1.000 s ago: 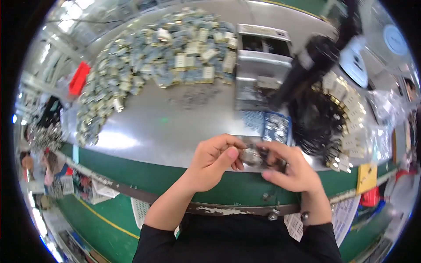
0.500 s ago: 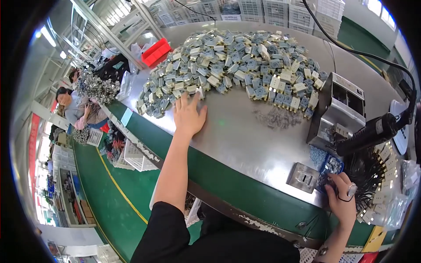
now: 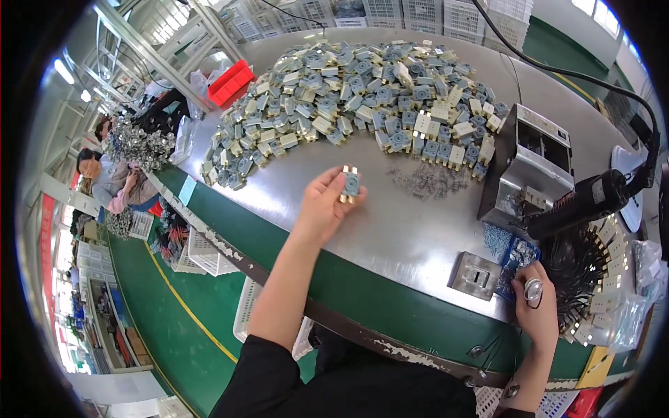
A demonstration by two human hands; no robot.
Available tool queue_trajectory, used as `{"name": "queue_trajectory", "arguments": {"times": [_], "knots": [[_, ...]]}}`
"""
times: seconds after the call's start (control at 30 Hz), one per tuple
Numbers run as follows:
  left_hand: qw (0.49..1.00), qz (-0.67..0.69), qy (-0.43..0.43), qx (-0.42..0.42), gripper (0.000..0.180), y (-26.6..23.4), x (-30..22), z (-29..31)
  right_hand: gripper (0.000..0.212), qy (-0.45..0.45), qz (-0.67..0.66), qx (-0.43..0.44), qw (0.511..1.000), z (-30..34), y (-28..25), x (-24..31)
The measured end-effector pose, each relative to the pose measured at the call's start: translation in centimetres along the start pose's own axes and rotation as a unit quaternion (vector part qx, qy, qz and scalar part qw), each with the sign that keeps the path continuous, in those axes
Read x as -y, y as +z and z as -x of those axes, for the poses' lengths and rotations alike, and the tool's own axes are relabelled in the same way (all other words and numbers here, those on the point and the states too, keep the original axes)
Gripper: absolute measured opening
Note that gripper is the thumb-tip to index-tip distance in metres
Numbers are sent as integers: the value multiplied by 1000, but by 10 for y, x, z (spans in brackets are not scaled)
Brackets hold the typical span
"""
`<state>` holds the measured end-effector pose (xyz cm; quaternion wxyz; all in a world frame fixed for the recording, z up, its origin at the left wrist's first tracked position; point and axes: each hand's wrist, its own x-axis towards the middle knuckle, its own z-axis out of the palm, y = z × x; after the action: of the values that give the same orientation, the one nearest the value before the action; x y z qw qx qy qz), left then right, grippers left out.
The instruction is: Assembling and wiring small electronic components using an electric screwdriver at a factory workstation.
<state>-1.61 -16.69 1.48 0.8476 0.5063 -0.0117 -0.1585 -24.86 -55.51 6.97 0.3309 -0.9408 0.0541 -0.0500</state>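
My left hand (image 3: 322, 212) is closed, pinching a small grey electrical part with brass prongs (image 3: 350, 185) above the bare metal of the tabletop. Its round-marked face is turned up. Far beyond it spreads a big heap of similar grey and cream parts (image 3: 327, 104). At the right, my right hand (image 3: 538, 303) has its fingers curled together over a blue tray (image 3: 509, 273) of small metal pieces; whatever they grip is hidden. A ring and a dark band show on that hand. Just left of it lies a steel fixture block (image 3: 474, 274) with a slot.
A metal press-like machine (image 3: 526, 171) and a black cylindrical tool (image 3: 578, 205) stand right. Small blue pieces (image 3: 497, 240), black wires (image 3: 575, 279) and loose thin metal bits (image 3: 432, 180) lie around. A red bin (image 3: 231, 83) sits far left; people work beyond.
My left hand has come back from the heap's near edge toward the right, now with a grey part in its fingers. My right hand stays at the blue tray, its fingers more curled.
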Motion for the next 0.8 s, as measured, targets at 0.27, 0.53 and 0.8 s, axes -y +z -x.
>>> {"name": "queue_trajectory", "arguments": {"times": [0.27,0.53,0.8], "knots": [[973,125,-61,186,49,97,13,58,11,-32,-53,-34,998,0,-1,-11],[936,161,-74,305,53,135,29,66,18,-71,-61,-106,990,-1,-4,-10],[976,8,-167,139,45,160,49,52,26,-111,-68,-69,989,-3,-6,-20]]}}
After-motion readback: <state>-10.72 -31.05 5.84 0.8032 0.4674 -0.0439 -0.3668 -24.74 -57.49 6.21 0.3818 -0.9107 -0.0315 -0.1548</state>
